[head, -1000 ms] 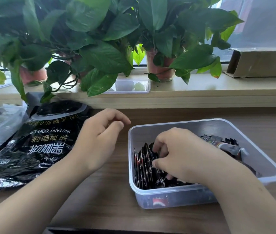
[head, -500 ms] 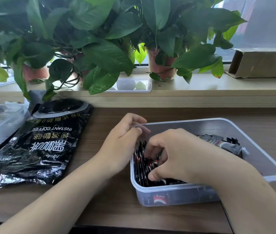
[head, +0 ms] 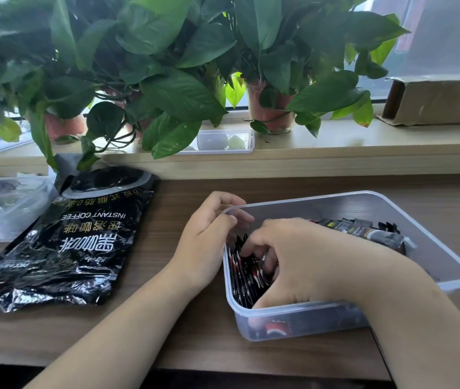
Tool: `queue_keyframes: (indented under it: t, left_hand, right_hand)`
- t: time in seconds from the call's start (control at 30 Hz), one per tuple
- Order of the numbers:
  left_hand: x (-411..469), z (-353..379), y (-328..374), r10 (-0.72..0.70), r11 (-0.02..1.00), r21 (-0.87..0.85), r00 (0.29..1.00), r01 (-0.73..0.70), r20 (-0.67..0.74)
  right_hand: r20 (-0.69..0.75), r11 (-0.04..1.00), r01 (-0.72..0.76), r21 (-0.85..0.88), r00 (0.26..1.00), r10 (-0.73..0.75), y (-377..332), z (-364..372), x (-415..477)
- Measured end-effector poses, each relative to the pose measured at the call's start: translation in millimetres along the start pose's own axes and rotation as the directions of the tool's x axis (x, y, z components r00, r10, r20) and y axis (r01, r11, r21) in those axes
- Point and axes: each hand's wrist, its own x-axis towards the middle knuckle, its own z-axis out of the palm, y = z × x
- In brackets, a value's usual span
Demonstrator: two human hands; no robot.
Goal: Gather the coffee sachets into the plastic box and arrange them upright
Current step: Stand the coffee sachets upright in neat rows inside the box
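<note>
Black foil sachets (head: 247,279) stand on edge in a row at the left end of the plastic box (head: 321,209); right hand (head: 307,265) reaches down among them, fingers curled, pinching at their top edges. Left hand (head: 209,242) hooks its fingers over the box's left rim, steadying it. Judged light, thin, slick and floppy: likely to fan out or topple unless packed tight; best taken by the crimped top edge, several together. Flat sachets (head: 363,233) lie heaped at the far right end, not yet stood up. Wood-grain desk (head: 172,341), smooth, so the box may slide. Emptied coffee bag (head: 77,248) to the left; potted plants (head: 172,88) and cardboard box (head: 445,99) on the sill (head: 335,155) behind
</note>
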Motion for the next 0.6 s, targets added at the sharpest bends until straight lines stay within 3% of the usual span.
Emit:
queue_keyframes:
  t: [0.13, 0.37, 0.6]
  left_hand:
    - [-0.9, -0.3, -0.6, 0.004, 0.999, -0.054, 0.999, -0.002, 0.033]
    - [-0.3, 1.4, -2.6, 0.011, 0.997, -0.073, 1.0, -0.009, 0.029]
    - [-1.5, 0.7, -2.8, 0.032, 0.998, -0.057, 0.998, -0.029, 0.05]
  right_hand:
    - [-0.085, 1.0, -0.028, 0.005, 0.996, 0.028, -2.1, 2.8, 3.6]
    - [-0.032, 1.0, -0.008, -0.029, 0.999, 0.007, 0.1, 6.7, 4.7]
    - [-0.087, 1.0, -0.002, 0.0, 0.996, 0.002, -2.5, 7.4, 3.4]
